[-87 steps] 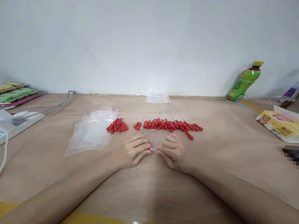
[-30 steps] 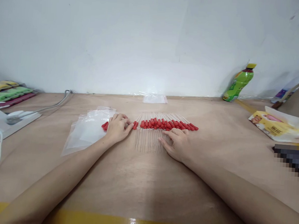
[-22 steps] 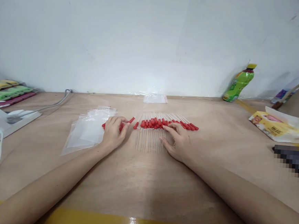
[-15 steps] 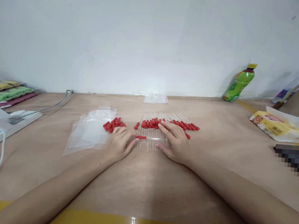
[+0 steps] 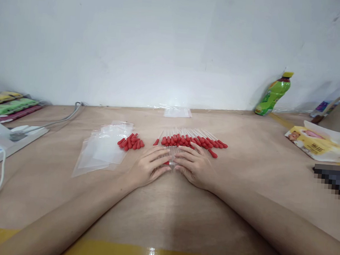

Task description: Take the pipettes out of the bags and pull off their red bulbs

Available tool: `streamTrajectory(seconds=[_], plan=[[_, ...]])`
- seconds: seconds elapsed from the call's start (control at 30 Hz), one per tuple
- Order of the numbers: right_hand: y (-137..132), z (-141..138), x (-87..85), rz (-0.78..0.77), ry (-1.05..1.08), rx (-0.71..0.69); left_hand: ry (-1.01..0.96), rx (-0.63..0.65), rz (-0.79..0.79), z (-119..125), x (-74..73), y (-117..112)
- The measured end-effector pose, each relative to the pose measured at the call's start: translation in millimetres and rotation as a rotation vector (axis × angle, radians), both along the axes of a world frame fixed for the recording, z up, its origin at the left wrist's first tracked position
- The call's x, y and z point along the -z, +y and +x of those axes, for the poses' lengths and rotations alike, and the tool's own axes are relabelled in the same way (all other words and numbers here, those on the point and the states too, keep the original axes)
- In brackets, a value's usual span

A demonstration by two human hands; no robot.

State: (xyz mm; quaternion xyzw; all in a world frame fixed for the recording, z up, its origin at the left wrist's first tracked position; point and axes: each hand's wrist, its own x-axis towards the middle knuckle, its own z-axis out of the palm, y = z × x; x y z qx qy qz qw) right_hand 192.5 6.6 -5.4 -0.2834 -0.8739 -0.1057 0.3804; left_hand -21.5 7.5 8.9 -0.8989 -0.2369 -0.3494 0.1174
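While half a second earlier the hands had worked apart, the left hand (image 5: pixel 147 167) and the right hand (image 5: pixel 194 168) had now drawn together and nearer the person, their fingertips almost meeting on the bare brown worktop (image 5: pixel 163 213). A second earlier the left hand had rested on the heap of loose red rubber bulbs (image 5: pixel 130 143); that heap now lay uncovered, just left of the hands.

Between the fingertips sat a thin clear glass tube (image 5: pixel 172 162), its long axis running left to right across the view and level with the worktop. A small red rubber bulb (image 5: pixel 166 163) showed at its left end, so the bulb end pointed to the left hand and the glass end to the right. The left fingers were pinched narrow on the bulb and the right fingers closed narrow on the glass. How far the bulb sat on the tube was too small to tell.

Just beyond the hands lay the row of red-bulbed glass droppers (image 5: pixel 192 141), side by side, with their glass stems pointing toward the wall. One dropper (image 5: pixel 212 153) lay askew at the right. A stack of clear plastic bags (image 5: pixel 103 149) lay left of the heap.
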Motion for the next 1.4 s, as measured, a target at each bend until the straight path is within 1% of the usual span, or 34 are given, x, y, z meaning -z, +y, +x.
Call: streamTrajectory(seconds=[0.1,0.2,0.37,0.47,0.63,0.8,0.93,1.1,1.23,1.33,1.4], plan=[[-1,-1,-1.5,-0.022,0.001,-0.018,-0.032,0.039,0.076,3,5.2,4],[-1,-3,0.3,-0.038,0.016,-0.052,-0.022,0.043,0.104,4,6.7,3],[2,-6,10.4,-0.043,0.075,-0.152,0.052,0.063,0.059,2,2.4,-1],[1,-6,12.9,-0.042,0.087,-0.203,0.076,0.072,0.044,1,0.0,-4],[-6,-5,6.5,-0.05,0.043,-0.208,0.09,0.073,0.014,-1,-0.2,-6],[-10,-3,0.5,0.005,0.013,-0.195,0.081,0.089,-0.058,-5,3.3,-5],[-11,0,1.8,0.056,0.04,-0.214,0.079,0.099,-0.034,-8,4.5,-6],[-16,1,4.1,0.073,0.035,-0.254,0.122,0.068,0.039,-10,-2.5,-14],[-19,-2,3.4,0.082,0.019,-0.255,0.142,0.064,0.122,-13,-6.0,-17],[-16,5,3.7,0.087,0.038,-0.238,0.125,0.042,0.125,-25,-6.4,-9],[-12,13,3.4,0.072,0.085,-0.172,0.02,-0.061,0.099,-40,-8.7,2]])
